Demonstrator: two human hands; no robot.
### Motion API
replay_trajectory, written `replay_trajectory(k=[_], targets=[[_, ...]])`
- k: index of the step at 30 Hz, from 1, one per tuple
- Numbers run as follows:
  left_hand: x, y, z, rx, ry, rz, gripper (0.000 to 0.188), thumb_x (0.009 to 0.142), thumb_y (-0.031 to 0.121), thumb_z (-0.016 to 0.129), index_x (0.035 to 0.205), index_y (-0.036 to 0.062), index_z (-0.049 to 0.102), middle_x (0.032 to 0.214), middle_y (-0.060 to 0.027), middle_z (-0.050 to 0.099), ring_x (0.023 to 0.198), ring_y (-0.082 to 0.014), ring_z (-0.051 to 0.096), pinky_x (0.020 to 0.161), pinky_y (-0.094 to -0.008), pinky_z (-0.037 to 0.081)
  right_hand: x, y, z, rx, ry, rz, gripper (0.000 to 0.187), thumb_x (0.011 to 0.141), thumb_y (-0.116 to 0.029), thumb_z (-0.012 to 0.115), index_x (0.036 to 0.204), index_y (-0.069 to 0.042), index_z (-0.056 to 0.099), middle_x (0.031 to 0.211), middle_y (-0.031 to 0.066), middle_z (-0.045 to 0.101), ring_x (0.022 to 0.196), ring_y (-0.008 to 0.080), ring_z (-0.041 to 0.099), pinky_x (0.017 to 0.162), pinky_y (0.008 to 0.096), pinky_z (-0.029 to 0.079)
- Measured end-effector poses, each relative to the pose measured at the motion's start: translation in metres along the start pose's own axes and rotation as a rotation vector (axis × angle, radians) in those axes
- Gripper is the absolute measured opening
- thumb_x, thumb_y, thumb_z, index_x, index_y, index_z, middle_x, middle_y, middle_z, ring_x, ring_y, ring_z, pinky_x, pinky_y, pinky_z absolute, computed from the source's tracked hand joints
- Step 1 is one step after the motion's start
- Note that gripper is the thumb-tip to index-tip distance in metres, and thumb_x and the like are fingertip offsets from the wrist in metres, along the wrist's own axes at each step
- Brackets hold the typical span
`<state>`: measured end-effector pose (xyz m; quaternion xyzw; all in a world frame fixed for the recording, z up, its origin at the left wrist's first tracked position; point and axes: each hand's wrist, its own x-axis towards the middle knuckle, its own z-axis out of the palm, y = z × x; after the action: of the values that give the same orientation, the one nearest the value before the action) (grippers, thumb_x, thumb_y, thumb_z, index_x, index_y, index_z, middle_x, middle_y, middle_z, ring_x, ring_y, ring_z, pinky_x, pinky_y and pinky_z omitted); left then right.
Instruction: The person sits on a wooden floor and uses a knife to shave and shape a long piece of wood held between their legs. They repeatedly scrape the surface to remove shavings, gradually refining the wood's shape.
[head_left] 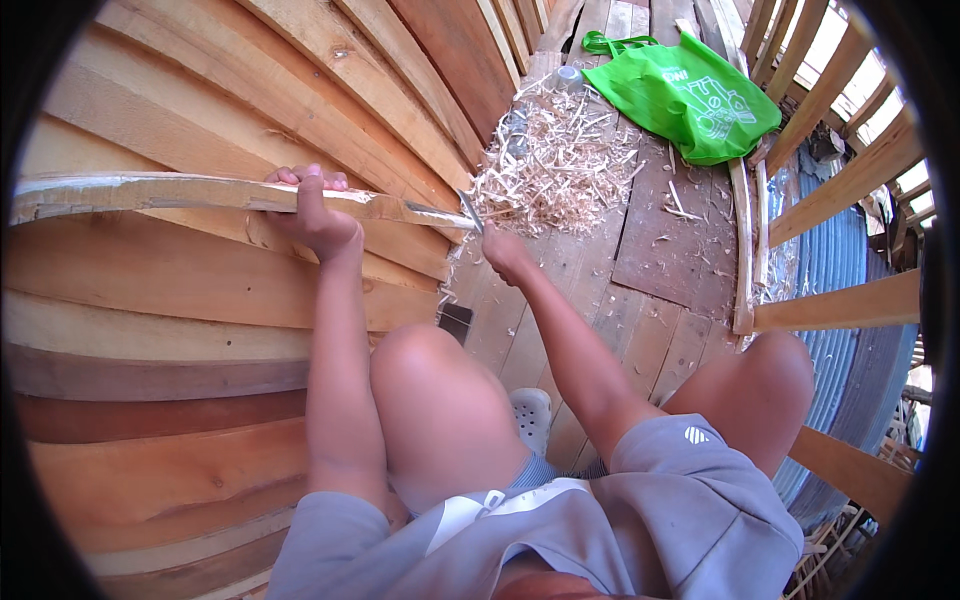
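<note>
A long pale strip of wood (150, 192) runs from the left rim to the middle of the view, in front of a plank wall. My left hand (318, 212) is closed around it partway along, with the fingers over its far side and the thumb pointing up. A knife (470, 210) is in my closed right hand (506, 253), near the strip's right end. Its narrow metal blade crosses that end and seems to touch it. The knife's handle is hidden in my fist.
Curly wood shavings (560, 165) lie heaped on the plank floor (590, 320), with a clear plastic cup (568, 78) beside them. A green bag (690, 95) lies beyond. A dark flat object (455, 320) rests by the wall. Wooden railing slats (840, 303) stand at the right.
</note>
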<state>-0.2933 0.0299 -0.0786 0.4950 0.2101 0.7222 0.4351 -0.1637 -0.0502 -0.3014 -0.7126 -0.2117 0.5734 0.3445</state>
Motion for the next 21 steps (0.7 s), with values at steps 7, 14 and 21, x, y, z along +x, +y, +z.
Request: replay_trajectory(k=[7, 14, 21], targets=[[-0.003, -0.004, -0.011, 0.088, 0.036, 0.056, 0.023, 0.076, -0.004, 0.055, 0.091, 0.0088, 0.042, 0.071, -0.0061, 0.050, 0.052, -0.0146, 0.046, 0.053, -0.0335, 0.046, -0.025, -0.043, 0.002, -0.381, 0.059, -0.269, 0.049, 0.097, -0.030, 0.035, 0.110, 0.005, 0.066, 0.113, 0.0295, 0.065, 0.103, 0.0425, 0.064, 0.092, 0.0504, 0.050], [-0.006, -0.003, 0.000, 0.104, 0.077, 0.048, 0.023, 0.076, -0.005, 0.054, 0.091, 0.0085, 0.042, 0.071, -0.0066, 0.051, 0.053, -0.0148, 0.046, 0.053, -0.0340, 0.046, 0.011, -0.010, 0.005, -0.353, 0.130, -0.398, 0.057, 0.096, -0.034, 0.031, 0.098, 0.011, 0.065, 0.089, 0.0296, 0.068, 0.080, 0.0400, 0.068, 0.077, 0.0500, 0.051], [-0.005, -0.001, -0.002, 0.115, 0.097, 0.083, 0.023, 0.076, -0.004, 0.054, 0.092, 0.0074, 0.042, 0.070, -0.0077, 0.053, 0.053, -0.0160, 0.047, 0.055, -0.0346, 0.047, -0.024, -0.035, 0.001, -0.230, 0.028, -0.409, 0.062, 0.095, -0.037, 0.031, 0.101, 0.016, 0.063, 0.093, 0.0364, 0.066, 0.090, 0.0497, 0.065, 0.088, 0.0503, 0.048]])
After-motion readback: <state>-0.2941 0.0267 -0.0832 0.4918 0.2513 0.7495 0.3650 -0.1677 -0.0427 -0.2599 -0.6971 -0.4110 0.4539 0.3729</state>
